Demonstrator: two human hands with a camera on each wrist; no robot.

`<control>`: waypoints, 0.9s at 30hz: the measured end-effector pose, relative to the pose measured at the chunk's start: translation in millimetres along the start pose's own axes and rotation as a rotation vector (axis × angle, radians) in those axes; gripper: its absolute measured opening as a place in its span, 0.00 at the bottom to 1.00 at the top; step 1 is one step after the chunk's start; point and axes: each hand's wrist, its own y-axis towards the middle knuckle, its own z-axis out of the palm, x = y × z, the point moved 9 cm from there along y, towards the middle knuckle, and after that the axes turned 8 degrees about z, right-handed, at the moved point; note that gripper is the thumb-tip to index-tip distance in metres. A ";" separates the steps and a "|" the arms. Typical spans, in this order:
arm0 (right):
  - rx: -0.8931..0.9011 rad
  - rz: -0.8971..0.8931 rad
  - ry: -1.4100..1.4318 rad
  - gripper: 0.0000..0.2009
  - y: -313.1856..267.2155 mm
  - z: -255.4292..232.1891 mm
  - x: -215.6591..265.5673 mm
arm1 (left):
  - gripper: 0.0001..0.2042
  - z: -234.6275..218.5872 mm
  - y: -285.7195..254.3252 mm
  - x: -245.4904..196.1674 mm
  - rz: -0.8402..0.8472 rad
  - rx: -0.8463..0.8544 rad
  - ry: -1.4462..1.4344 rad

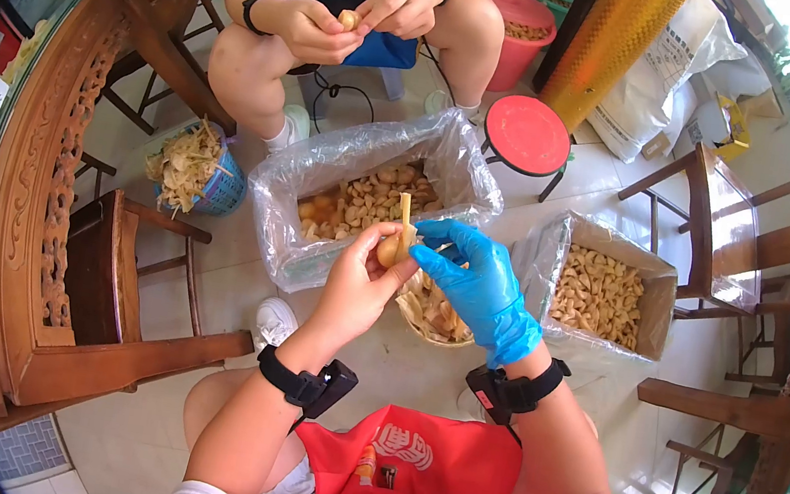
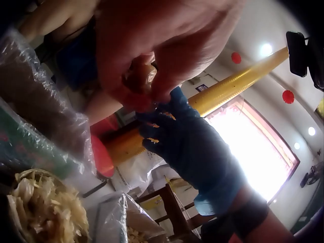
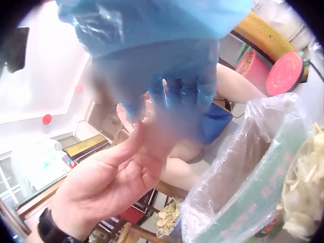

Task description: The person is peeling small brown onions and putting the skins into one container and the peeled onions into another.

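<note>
Upright between both hands is a yellowish-brown garlic bulb [image 1: 388,250] with a pale stalk [image 1: 406,210] sticking up from it. The bare left hand [image 1: 356,284] holds the bulb between its thumb and curled fingers. My right hand [image 1: 476,284], in a blue glove, pinches at the bulb's right side, its fingertips close to the left thumb. In the left wrist view, part of the bulb [image 2: 144,76] shows between the left fingers. The gloved fingers [image 3: 174,93] hide it in the right wrist view. Below the hands stands a basket of peelings [image 1: 431,315].
A plastic-lined box [image 1: 284,257] of bulbs and cloves stands ahead, another lined box [image 1: 656,314] of cloves at the right. A blue basket [image 1: 227,185] overflows with husks. Opposite sits a person whose hands [image 1: 345,28] hold a bulb. A red stool [image 1: 528,132] and wooden chairs stand around.
</note>
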 end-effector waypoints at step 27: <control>0.054 0.327 0.635 0.11 8.4 8.5 -33.5 | 0.17 2.0 -0.5 -14.6 -0.036 -0.035 -0.150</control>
